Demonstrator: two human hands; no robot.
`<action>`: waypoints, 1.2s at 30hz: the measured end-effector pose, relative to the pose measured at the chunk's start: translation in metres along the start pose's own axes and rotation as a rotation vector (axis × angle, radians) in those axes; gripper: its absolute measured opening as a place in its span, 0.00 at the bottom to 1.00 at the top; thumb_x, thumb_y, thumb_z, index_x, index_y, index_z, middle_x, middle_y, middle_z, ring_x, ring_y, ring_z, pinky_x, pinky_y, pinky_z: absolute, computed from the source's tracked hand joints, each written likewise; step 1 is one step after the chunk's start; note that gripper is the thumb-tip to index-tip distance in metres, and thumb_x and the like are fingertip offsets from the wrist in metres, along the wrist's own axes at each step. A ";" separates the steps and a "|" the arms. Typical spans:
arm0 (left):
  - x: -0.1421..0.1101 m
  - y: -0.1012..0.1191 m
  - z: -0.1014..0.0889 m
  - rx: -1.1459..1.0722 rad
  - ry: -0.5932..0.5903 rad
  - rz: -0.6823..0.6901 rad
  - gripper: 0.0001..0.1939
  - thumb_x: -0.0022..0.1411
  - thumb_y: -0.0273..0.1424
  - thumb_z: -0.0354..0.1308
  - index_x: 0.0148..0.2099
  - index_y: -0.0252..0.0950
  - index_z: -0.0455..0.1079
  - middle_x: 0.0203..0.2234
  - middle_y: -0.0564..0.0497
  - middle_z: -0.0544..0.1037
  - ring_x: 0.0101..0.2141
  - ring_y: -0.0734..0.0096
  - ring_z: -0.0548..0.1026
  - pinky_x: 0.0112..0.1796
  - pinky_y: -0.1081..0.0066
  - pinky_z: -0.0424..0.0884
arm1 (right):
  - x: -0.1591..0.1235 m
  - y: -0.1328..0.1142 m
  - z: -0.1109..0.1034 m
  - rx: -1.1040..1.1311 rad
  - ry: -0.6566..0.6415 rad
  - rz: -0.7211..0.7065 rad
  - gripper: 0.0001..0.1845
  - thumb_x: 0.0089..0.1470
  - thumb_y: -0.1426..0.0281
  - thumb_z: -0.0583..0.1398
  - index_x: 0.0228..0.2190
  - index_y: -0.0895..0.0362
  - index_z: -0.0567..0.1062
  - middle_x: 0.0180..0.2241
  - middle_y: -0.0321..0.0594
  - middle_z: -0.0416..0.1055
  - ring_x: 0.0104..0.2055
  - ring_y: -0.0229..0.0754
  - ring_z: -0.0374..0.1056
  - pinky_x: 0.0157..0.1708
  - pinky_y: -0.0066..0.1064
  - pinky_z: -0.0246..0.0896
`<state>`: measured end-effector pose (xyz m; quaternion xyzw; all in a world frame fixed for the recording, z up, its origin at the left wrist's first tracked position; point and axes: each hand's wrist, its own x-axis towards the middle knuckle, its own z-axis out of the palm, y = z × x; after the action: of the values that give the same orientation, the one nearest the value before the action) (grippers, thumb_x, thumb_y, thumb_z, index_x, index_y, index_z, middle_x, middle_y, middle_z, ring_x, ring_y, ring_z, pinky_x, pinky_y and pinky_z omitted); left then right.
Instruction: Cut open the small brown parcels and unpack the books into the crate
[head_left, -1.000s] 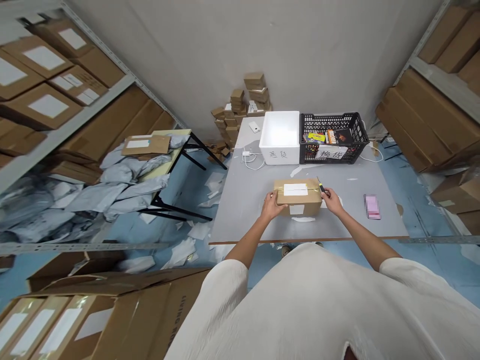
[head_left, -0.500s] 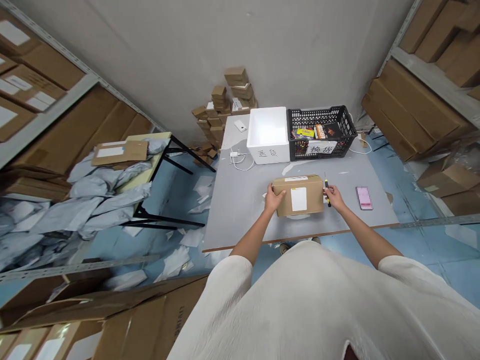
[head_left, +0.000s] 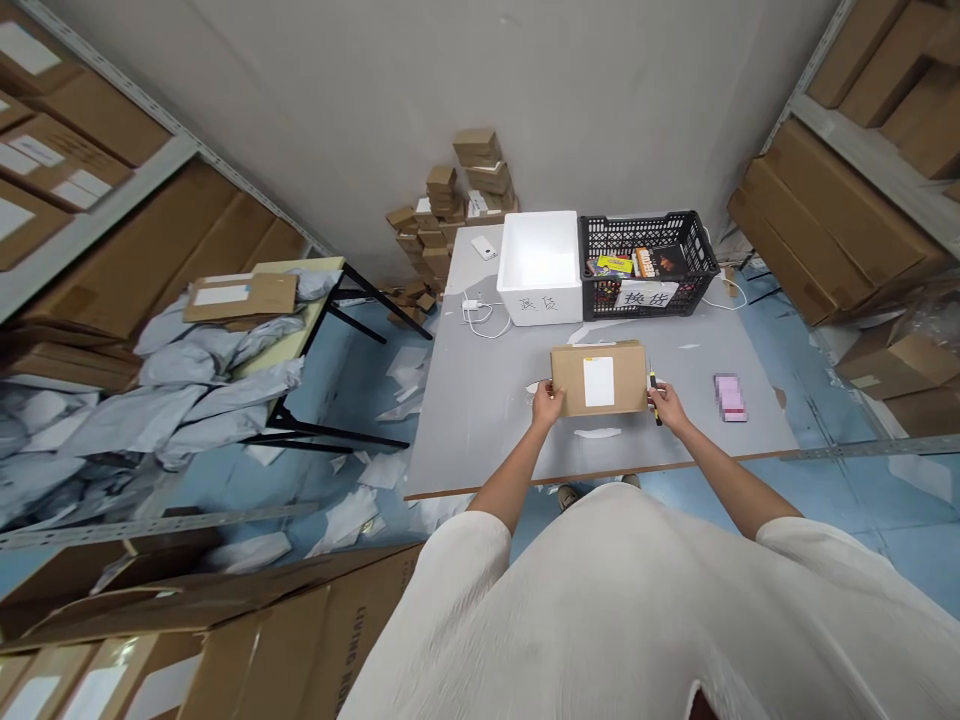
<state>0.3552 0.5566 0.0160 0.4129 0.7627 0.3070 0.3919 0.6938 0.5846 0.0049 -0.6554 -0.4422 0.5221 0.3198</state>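
Observation:
A brown cardboard box (head_left: pixel 628 386) with a white label on its face is held between my two hands above the grey table (head_left: pixel 480 400). My left hand (head_left: pixel 547 404) grips its lower left corner, thumb on the front. At the right end, my right hand (head_left: pixel 666 406) is closed around a slim black-and-yellow utility knife (head_left: pixel 655 398), thin tip pointing away from me. Its fingers also meet the box's side; part of them is hidden.
Behind the box stand a white foam bin (head_left: pixel 538 270) and a black plastic crate (head_left: pixel 646 265) with colourful packages. A pink-screened phone (head_left: pixel 730 397) lies at right, a white phone (head_left: pixel 484 247) at back left. Grey parcels (head_left: pixel 187 360) cover a side table. Boxes fill the shelves.
The box has tipped so that less of its top shows, and its lower edge has risen, uncovering a white scrap on the table. Both hands stay at its ends.

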 end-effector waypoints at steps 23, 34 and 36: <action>-0.036 -0.022 -0.003 -0.086 -0.292 -0.035 0.55 0.61 0.36 0.75 0.80 0.39 0.48 0.63 0.36 0.80 0.58 0.52 0.82 0.60 0.55 0.76 | -0.010 0.013 -0.007 -0.129 0.066 -0.046 0.37 0.52 0.37 0.63 0.51 0.50 0.70 0.37 0.40 0.82 0.41 0.53 0.79 0.42 0.43 0.73; -0.031 0.018 -0.019 0.125 0.026 -0.004 0.29 0.73 0.44 0.61 0.70 0.39 0.64 0.51 0.43 0.84 0.51 0.57 0.82 0.48 0.65 0.72 | -0.011 -0.043 -0.007 -0.044 0.152 -0.167 0.40 0.57 0.36 0.60 0.55 0.53 0.71 0.44 0.48 0.83 0.50 0.56 0.81 0.50 0.45 0.72; -0.033 0.022 -0.021 0.129 0.037 0.008 0.28 0.72 0.44 0.62 0.68 0.40 0.66 0.48 0.45 0.85 0.49 0.57 0.82 0.48 0.65 0.72 | -0.010 -0.047 -0.009 -0.048 0.167 -0.169 0.39 0.57 0.36 0.60 0.54 0.53 0.71 0.42 0.47 0.83 0.49 0.56 0.81 0.50 0.45 0.72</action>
<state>0.3573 0.5357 0.0557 0.4345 0.7865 0.2663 0.3490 0.6903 0.5947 0.0529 -0.6645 -0.4802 0.4262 0.3823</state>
